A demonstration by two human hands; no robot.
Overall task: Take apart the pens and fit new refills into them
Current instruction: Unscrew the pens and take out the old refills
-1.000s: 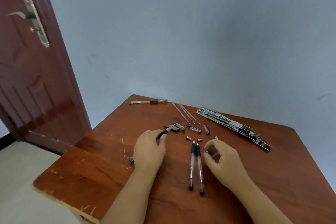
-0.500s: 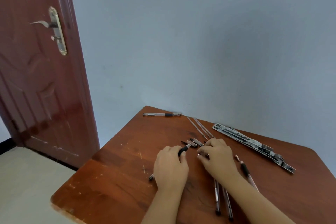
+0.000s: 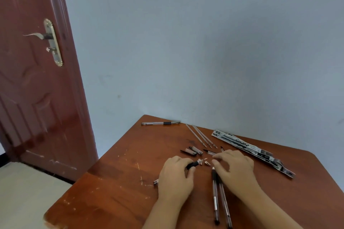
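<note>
My left hand [image 3: 175, 178] grips a pen barrel with a black grip [image 3: 193, 164]; its bare refill tip points right and its rear end pokes out by my wrist. My right hand [image 3: 234, 169] hovers just right of that tip with its fingers bent. Whether they pinch anything is hidden. A small metal tip cone [image 3: 207, 163] lies between the two hands. Two more pens [image 3: 216, 197] lie side by side under my right wrist. Three loose refills [image 3: 201, 135] lie further back.
Several pen caps [image 3: 194, 151] lie behind my hands. Refill packets [image 3: 251, 149] stretch along the right. A whole pen [image 3: 160, 123] lies at the wooden table's [image 3: 111, 191] far edge, against the blue wall. A red-brown door [image 3: 37, 80] stands at the left.
My right hand reached forward to the loose parts and now sits beside the held pen's tip. The left hand still holds its pen. The view tilted upward.
</note>
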